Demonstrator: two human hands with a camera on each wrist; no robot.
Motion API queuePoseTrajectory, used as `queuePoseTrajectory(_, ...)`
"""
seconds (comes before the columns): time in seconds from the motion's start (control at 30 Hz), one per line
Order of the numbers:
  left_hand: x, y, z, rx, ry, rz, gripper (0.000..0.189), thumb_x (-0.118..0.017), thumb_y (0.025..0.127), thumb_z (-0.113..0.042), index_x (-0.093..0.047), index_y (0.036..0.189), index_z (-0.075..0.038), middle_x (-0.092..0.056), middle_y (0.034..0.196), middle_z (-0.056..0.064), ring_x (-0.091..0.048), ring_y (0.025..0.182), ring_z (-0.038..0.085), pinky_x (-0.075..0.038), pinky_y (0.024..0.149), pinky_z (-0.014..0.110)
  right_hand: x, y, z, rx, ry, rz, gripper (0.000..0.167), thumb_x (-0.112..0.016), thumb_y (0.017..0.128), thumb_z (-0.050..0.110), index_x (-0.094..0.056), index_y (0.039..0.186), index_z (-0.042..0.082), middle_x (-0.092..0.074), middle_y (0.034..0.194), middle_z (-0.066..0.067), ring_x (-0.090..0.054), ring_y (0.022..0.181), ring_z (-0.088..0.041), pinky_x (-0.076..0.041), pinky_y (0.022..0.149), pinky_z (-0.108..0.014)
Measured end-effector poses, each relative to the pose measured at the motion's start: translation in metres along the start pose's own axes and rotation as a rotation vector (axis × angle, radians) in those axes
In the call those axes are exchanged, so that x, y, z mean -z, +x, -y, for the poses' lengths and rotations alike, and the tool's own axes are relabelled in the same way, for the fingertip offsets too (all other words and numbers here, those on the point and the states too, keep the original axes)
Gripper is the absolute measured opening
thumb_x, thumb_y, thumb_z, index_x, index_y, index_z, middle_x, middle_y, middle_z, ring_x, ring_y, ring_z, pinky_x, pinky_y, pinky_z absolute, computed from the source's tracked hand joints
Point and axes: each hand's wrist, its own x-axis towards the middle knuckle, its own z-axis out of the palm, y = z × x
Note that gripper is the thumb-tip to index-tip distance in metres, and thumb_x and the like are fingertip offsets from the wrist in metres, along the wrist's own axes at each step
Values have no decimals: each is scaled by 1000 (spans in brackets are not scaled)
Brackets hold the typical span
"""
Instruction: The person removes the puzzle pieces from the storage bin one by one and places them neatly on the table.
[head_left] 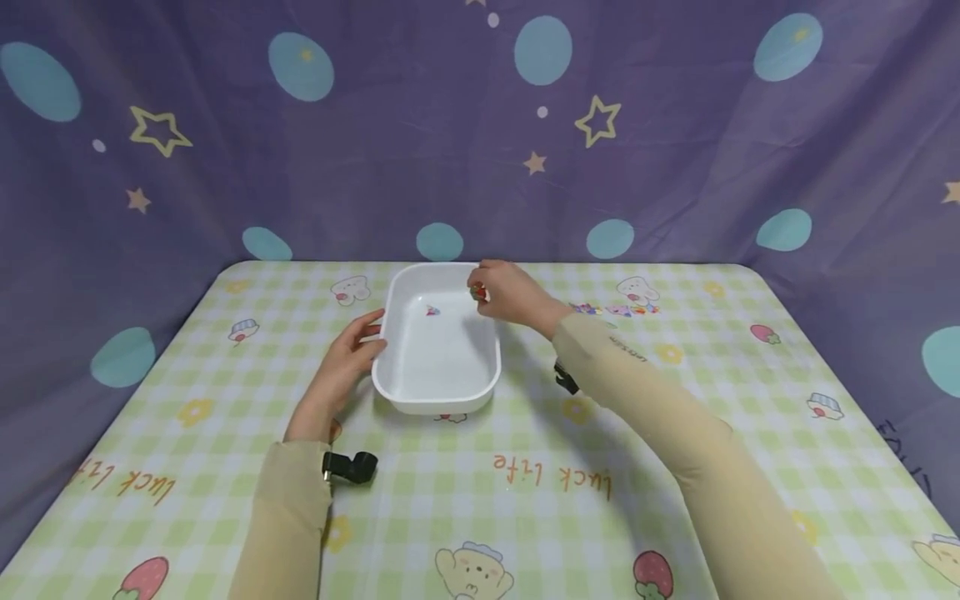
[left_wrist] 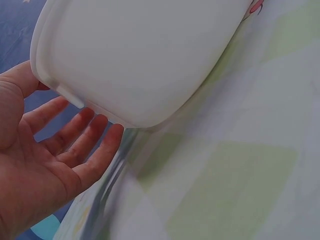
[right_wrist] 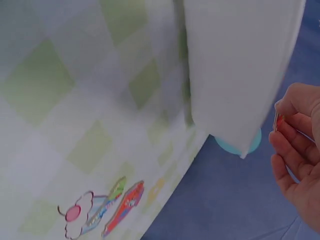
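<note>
A white rectangular basin [head_left: 438, 400] sits on the table. My left hand [head_left: 348, 358] holds its left side, thumb at the rim and fingers along the outside; in the left wrist view the fingertips of that left hand [left_wrist: 65, 150] meet the rim's edge. Above the basin's far right corner, my right hand [head_left: 510, 290] pinches a small flat red-and-green piece [head_left: 478, 292]. The right wrist view shows this thin piece [right_wrist: 279, 121] edge-on between thumb and fingers. Inside the basin, toward the back, lies one small colourful piece [head_left: 432, 311].
Several small colourful flat pieces [head_left: 618, 310] lie in a row right of the basin, partly behind the right forearm. A checked, cartoon-printed cloth [head_left: 420, 517] covers the table. A purple curtain [head_left: 420, 167] hangs along the back edge.
</note>
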Motion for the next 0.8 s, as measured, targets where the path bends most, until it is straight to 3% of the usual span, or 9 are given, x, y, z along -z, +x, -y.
queuePoseTrajectory(0.4,-2,3,2,5,4,-5,57,-51,90,-18,-29,143,-21,-36,137,13,-44,112,24,-50,79,23,20,-32,-22,-38,9,-54,19,-59,77,6,-65,95,5,-57,86,-5,-49,73,-17,-44,67,-29)
queuePoseTrajectory(0.53,-1,4,2,11,13,-12,57,-51,90,-19,-29,143,-23,-36,138,13,-43,114,25,-50,80,24,24,-46,-34,-84,-21,-63,19,-61,77,9,-65,96,8,-58,89,-4,-56,81,-20,-45,75,-34)
queuePoseTrajectory(0.63,-2,3,0,27,15,-13,57,-51,90,-19,-29,143,-23,-35,138,12,-42,114,25,-50,80,23,27,-56,-43,-119,-62,-66,20,-67,76,16,-66,95,10,-59,90,-2,-59,86,-21,-45,77,-37)
queuePoseTrajectory(0.8,-4,-1,-9,57,10,-10,58,-51,91,-18,-28,143,-23,-34,139,12,-41,116,26,-49,79,23,30,-71,-59,-164,-46,-53,20,-67,75,13,-64,94,6,-56,87,-5,-54,79,-20,-46,73,-34)
